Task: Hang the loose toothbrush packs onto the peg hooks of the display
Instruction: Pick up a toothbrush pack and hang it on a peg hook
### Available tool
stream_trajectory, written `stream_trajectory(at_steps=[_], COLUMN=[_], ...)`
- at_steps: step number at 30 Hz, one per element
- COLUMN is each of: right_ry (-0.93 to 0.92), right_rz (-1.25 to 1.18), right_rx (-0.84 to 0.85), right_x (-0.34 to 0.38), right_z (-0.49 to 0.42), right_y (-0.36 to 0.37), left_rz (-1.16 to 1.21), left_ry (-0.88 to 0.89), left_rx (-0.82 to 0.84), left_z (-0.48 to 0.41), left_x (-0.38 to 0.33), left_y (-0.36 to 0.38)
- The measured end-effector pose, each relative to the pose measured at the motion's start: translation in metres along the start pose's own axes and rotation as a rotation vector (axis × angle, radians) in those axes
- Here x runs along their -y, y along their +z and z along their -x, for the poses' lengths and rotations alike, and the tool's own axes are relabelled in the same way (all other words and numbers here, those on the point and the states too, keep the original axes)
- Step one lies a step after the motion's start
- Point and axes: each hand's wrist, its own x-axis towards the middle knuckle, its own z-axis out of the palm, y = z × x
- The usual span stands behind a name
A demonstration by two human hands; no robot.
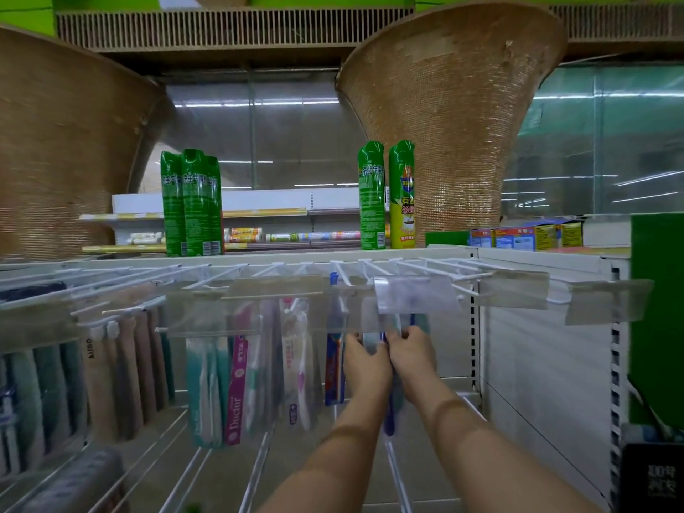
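Below peg hooks (341,274): L hand (364,359), R hand (411,351) pinch toothbrush pack (388,420), long axis vert.

Your blue-handled pack (388,416) hangs upright in its clear sleeve. Your left hand (364,359) and right hand (411,351) pinch its top just below the white peg hooks (344,274), toward the right end of the display (536,364). You cannot tell whether it sits on a hook. To its left hang a blue-red pack (335,368), a pink-white pack (296,364), a pink Doctor pack (237,394) and a teal pack (205,394).
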Motion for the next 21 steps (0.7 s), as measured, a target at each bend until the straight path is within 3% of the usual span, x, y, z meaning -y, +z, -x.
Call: stream_trajectory(at_steps=[4,9,11,14,16,19,21], right_ry=[-0.078,-0.285,-0.259,-0.081,-0.040,-0.030,-0.008], right_rz=[0.102,0.029,-0.002,0.019,-0.125,-0.288,-0.334], right_rx=[-0.001,-0.469,-0.535,-0.222,-0.008,0.142,0.155], right_x=[-0.004,-0.010,-0.009,-0.021,-0.027,-0.018,-0.017], right_z=[-0.011,-0.010,-0.021,-0.055,-0.069,-0.062,-0.061], right_y=[0.002,-0.008,-0.015,-0.017,-0.017,-0.024,-0.026], left_rz=[-0.079,-0.226,-0.152,-0.101,-0.022,0.120,0.146], left_ry=[0.098,0.369,0.403,0.330,0.228,0.018,-0.064], left_rx=[-0.073,-0.277,-0.216,0.013,0.158,0.317,0.346], left_z=[0.005,0.005,0.005,0.003,0.002,0.003,0.003], left_x=[0.005,0.013,0.012,0.010,0.005,-0.002,-0.007], left_y=[0.004,0.008,0.013,0.024,0.032,0.038,0.040])
